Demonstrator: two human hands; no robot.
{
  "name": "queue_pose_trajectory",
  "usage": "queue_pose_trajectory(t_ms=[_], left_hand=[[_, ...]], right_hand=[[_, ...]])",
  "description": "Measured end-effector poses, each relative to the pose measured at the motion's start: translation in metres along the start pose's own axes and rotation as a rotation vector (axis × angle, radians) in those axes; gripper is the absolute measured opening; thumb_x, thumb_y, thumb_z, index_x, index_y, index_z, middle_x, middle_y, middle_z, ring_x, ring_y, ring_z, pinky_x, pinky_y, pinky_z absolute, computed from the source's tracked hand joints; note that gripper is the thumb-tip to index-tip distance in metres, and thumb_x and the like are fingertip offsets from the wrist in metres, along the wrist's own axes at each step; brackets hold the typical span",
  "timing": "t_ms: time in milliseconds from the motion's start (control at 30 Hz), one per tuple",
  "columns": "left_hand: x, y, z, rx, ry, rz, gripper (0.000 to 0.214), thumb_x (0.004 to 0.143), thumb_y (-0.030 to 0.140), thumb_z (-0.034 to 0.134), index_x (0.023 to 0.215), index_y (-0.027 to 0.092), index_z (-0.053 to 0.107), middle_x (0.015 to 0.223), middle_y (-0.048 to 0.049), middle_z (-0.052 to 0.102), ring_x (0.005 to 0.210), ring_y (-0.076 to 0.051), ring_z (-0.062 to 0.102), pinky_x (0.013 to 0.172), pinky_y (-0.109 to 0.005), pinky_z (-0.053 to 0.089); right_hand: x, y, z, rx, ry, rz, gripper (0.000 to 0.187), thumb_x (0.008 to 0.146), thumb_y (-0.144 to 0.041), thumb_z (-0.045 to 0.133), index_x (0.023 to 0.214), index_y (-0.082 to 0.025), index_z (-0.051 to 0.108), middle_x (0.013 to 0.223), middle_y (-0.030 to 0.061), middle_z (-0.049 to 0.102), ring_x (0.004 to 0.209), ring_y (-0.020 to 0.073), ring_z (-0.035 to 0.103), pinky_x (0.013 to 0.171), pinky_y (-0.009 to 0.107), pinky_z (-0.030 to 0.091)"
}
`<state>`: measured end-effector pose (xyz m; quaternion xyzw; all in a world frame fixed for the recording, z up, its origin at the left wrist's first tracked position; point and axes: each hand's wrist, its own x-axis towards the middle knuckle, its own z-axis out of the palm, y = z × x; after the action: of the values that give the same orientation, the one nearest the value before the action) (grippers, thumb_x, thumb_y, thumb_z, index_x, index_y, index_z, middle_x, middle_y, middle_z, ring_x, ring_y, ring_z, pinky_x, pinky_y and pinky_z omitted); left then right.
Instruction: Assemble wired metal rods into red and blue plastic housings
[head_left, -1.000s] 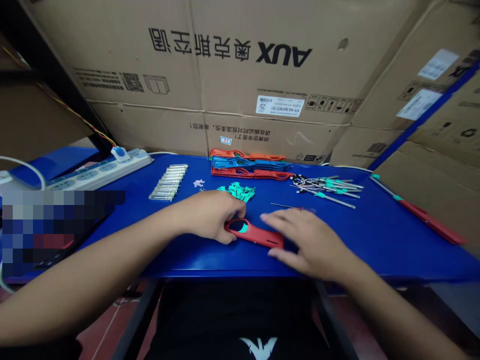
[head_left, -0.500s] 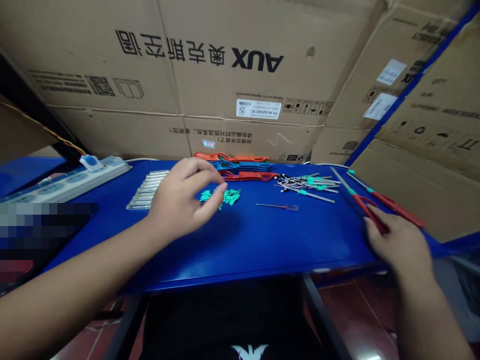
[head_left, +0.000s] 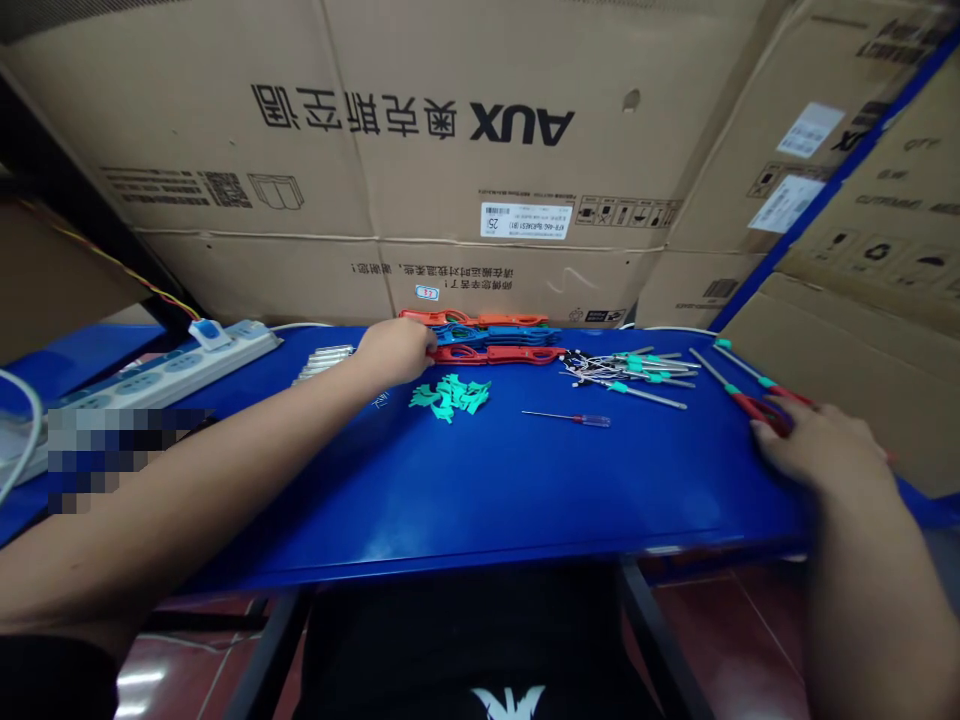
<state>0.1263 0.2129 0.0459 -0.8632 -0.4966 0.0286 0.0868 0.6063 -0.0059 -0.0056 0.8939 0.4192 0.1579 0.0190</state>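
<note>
Resting near the right edge of the blue surface (head_left: 600,500), the right hand (head_left: 817,455) lies over a red-handled tool (head_left: 761,410), its fingers (head_left: 772,440) curled onto it, though whether they clamp it cannot be told. The left hand (head_left: 395,352), fingers together, is at the end of a red plastic holder (head_left: 510,355). Farther off lie teal plastic pieces (head_left: 450,396), a small screwdriver (head_left: 577,419), wired metal pins (head_left: 630,372), blue and orange holders (head_left: 495,335), and cardboard cartons (head_left: 450,270).
</note>
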Motion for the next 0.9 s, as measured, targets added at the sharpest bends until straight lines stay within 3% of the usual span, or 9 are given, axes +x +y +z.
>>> queue_pose_trajectory(t_ms=[100,200,367,600,900], left_hand=[[0.003,-0.003,0.006,-0.018,-0.004,0.003,0.025,0.086,0.031,0.059,0.102,0.023,0.076,0.100,-0.0116,0.074,0.090,-0.029,0.068,0.071,-0.034,0.049],[0.006,-0.005,0.006,-0.044,0.006,0.014,0.024,0.085,0.035,0.060,0.097,0.023,0.076,0.098,-0.0104,0.074,0.089,-0.028,0.067,0.069,-0.033,0.047],[0.008,-0.008,0.002,-0.087,0.074,-0.033,0.028,0.088,0.037,0.054,0.100,0.022,0.075,0.093,-0.0100,0.073,0.087,-0.026,0.066,0.067,-0.032,0.045],[0.001,-0.004,0.003,-0.087,0.063,0.062,0.024,0.087,0.036,0.057,0.097,0.023,0.074,0.097,-0.0070,0.072,0.087,-0.023,0.064,0.067,-0.029,0.043],[0.007,-0.010,0.005,-0.063,0.032,0.075,0.020,0.082,0.025,0.056,0.089,0.022,0.075,0.096,-0.0072,0.071,0.085,-0.022,0.064,0.065,-0.029,0.040]], right_hand=[[0.004,-0.018,-0.019,0.070,0.065,-0.120,0.064,0.093,-0.054,0.038,0.136,-0.011,0.060,0.125,0.0269,0.062,0.111,0.0412,0.061,0.092,0.049,0.050],[0.007,-0.040,-0.033,0.162,0.177,-0.210,0.056,0.093,-0.049,0.042,0.129,-0.013,0.065,0.125,0.0226,0.064,0.111,0.0383,0.060,0.094,0.048,0.048],[0.005,-0.065,-0.033,0.315,0.224,-0.302,0.044,0.093,-0.042,0.043,0.115,-0.015,0.070,0.119,0.0192,0.068,0.108,0.0339,0.061,0.093,0.045,0.047],[0.008,-0.058,-0.019,0.431,0.179,-0.400,0.030,0.088,-0.035,0.048,0.098,-0.016,0.069,0.107,0.0163,0.071,0.095,0.0280,0.065,0.089,0.039,0.049],[0.010,-0.058,-0.015,0.532,0.165,-0.435,0.025,0.085,-0.036,0.051,0.093,-0.019,0.066,0.103,0.0147,0.071,0.097,0.0293,0.065,0.090,0.041,0.049]])
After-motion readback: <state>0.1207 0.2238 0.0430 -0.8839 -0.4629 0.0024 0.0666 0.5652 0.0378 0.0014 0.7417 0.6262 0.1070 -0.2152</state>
